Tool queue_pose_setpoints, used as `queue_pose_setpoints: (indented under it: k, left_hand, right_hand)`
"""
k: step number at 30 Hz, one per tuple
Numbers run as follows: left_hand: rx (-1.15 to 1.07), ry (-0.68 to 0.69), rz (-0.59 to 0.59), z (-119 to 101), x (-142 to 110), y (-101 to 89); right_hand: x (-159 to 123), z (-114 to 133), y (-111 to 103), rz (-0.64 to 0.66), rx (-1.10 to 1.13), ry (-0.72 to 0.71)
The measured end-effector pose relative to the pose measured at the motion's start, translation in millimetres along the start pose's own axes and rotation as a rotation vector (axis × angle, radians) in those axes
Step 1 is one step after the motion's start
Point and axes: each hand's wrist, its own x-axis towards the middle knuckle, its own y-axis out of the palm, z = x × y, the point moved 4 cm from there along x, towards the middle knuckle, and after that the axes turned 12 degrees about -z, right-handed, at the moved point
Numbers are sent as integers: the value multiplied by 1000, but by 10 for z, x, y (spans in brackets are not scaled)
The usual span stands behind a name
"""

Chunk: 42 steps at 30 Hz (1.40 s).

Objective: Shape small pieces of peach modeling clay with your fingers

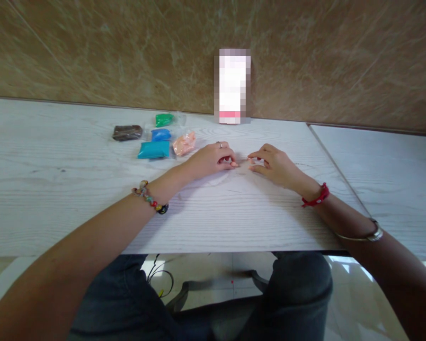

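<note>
My left hand (pixel 216 157), a ring on one finger, pinches a small piece of peach modelling clay (pixel 234 164) low over the white table. Across a narrow gap, my right hand (pixel 270 163) has its thumb and forefinger curved around another small pale peach bit (pixel 250 162), which is hard to make out. Just left of my left hand lies a clear bag of peach clay (pixel 184 143). Beyond it are packets of teal clay (pixel 154 150), blue clay (pixel 161 135), green clay (pixel 164 120) and brown clay (pixel 127 132).
A blurred-out upright object, bright like a screen (pixel 231 85), leans on the brown marbled wall (pixel 128 57) behind the table (pixel 213 218). A seam (pixel 337 163) crosses the tabletop on the right. My legs are below the front edge, with a dark cable (pixel 170 279) on the left.
</note>
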Motion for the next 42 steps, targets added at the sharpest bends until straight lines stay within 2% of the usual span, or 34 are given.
queue_pose_setpoints:
  k: [5,12,19,22,25,30,34,38,42]
  left_hand:
    - [-80,-60,30,22,11,0]
    - [-240,-242,93,94,-9,23]
    - [-216,-205,36,123,-1,-15]
    - [-192,-178,55,123,-4,-34]
    - [-167,-119,101,114,-14,-33]
    - [-153,-32,107,80,-19,-11]
    - [-103,-62,75,68,-14,4]
    - [-74,-79,81,59,-17,13]
    - [-77,-124,38,61,-18,-9]
  right_hand:
    - [0,16,84,25,8,-21]
    - [28,1,101,17,-17,-10]
    - [40,5,96,17,-18,-40]
    - [39,20,98,52,-5,-119]
    - [44,15,94,47,9,-139]
    - [70,-5,79,-20,71,-54]
    - [79,-32,84,-22,109,37]
    - [71,-25,113,29,145,78]
    - [69,6,118,24,167,104]
